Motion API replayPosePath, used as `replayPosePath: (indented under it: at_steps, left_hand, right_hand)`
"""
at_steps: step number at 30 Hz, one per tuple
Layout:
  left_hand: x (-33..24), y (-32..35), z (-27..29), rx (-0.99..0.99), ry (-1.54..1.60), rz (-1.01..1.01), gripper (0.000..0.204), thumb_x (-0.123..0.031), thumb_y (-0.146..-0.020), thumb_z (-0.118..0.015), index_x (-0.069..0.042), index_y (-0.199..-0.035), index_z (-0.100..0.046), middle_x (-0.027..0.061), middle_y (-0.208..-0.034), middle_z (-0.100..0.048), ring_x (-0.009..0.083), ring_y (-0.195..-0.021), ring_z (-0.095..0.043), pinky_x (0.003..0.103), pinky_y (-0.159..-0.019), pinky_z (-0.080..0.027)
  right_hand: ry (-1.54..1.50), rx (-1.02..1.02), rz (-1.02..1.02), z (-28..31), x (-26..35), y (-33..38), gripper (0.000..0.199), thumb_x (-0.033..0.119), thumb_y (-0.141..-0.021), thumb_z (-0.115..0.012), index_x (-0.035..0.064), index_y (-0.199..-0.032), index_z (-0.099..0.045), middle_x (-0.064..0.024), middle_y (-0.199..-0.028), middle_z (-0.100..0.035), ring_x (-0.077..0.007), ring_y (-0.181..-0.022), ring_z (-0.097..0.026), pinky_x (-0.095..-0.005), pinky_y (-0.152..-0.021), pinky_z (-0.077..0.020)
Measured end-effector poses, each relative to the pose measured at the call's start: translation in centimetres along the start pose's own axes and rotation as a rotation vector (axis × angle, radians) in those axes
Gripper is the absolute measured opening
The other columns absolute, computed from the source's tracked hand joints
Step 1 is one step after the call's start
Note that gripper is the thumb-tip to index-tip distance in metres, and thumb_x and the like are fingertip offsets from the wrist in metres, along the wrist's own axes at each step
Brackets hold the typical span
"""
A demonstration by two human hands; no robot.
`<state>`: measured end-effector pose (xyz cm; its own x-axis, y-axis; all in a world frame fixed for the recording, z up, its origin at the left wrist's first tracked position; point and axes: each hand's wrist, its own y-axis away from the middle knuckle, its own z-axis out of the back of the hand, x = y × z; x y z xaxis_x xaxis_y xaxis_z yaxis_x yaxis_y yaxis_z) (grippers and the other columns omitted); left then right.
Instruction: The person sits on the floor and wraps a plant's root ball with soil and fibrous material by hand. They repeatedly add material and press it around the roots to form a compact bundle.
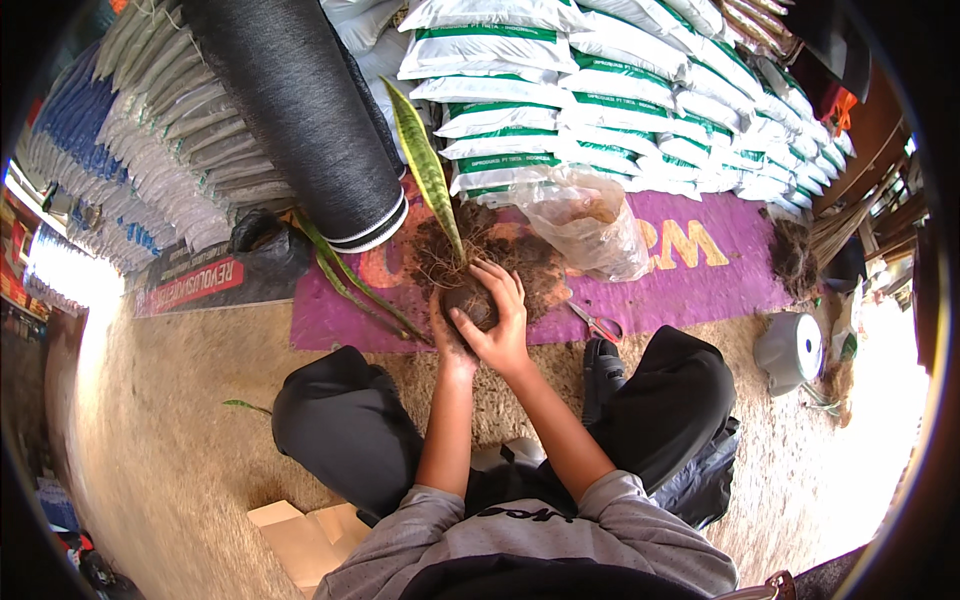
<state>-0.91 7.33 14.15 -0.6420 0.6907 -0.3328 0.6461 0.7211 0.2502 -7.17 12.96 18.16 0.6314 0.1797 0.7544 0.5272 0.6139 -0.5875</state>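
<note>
Grasping a dark, rounded, earthy-looking clump (468, 303) at twelve o'clock with curled fingers of bare left hand (446, 334) and right hand (506, 322). Looks crumbly, light; cradle from below, sparing yellow-edged green leaf (430, 170) toward eleven.

It looks like a garden-supply shop or its storeroom: white-and-green sacks (505, 92) are piled in high stacks, packed goods (165, 115) fill the left side, and a thick roll of black mesh (300, 115) comes between. Loose soil (548, 272) and a long-leaved plant (425, 165) show over a purple banner (700, 296) on the rough floor (190, 390).
</note>
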Motion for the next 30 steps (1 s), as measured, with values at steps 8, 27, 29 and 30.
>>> replayPosePath:
  at_steps: [8, 27, 29, 30]
  left_hand:
    - [0.2, 0.4, 0.6, 0.065, 0.046, 0.013, 0.046, -0.046, -0.088, -0.039, -0.006, -0.107, -0.053, 0.0096, -0.105, -0.058, 0.0222, -0.093, -0.057, 0.036, -0.081, -0.047]
    - [1.0, -0.2, -0.9, -0.145, -0.264, -0.180, 0.054, -0.045, -0.091, -0.043, -0.003, -0.124, -0.045, 0.0115, -0.119, -0.050, 0.0229, -0.108, -0.052, 0.036, -0.092, -0.042]
    - [0.9, 1.0, -2.2, -0.059, -0.200, -0.089, 0.050, -0.046, -0.090, -0.044, -0.004, -0.117, -0.048, 0.0115, -0.112, -0.053, 0.0220, -0.101, -0.055, 0.036, -0.086, -0.046]
    - [1.0, 1.0, -2.1, -0.054, -0.191, -0.096, 0.049, -0.045, -0.090, -0.044, -0.004, -0.115, -0.049, 0.0108, -0.110, -0.053, 0.0215, -0.099, -0.055, 0.035, -0.085, -0.046]
  right_hand:
    - [0.000, 0.029, 0.044, -0.4, -0.6, 0.7, 0.050, 0.031, -0.069, -0.070, 0.0041, -0.109, -0.056, -0.0128, -0.108, -0.059, -0.0292, -0.104, -0.054, -0.0503, -0.099, -0.0286]
    - [-0.289, -0.114, -0.246, -0.5, -0.9, 0.6, 0.048, 0.012, -0.070, -0.073, -0.0012, -0.112, -0.054, -0.0160, -0.108, -0.059, -0.0232, -0.100, -0.058, -0.0342, -0.087, -0.0445]
    - [0.074, -0.113, -0.028, 0.4, 0.6, 0.0, 0.048, 0.012, -0.068, -0.072, -0.0005, -0.111, -0.055, -0.0164, -0.108, -0.058, -0.0268, -0.101, -0.057, -0.0350, -0.087, -0.0444]
    - [0.260, -0.115, 0.085, 0.9, 1.1, -0.4, 0.048, 0.011, -0.068, -0.072, -0.0001, -0.111, -0.055, -0.0165, -0.109, -0.058, -0.0287, -0.102, -0.056, -0.0354, -0.086, -0.0444]
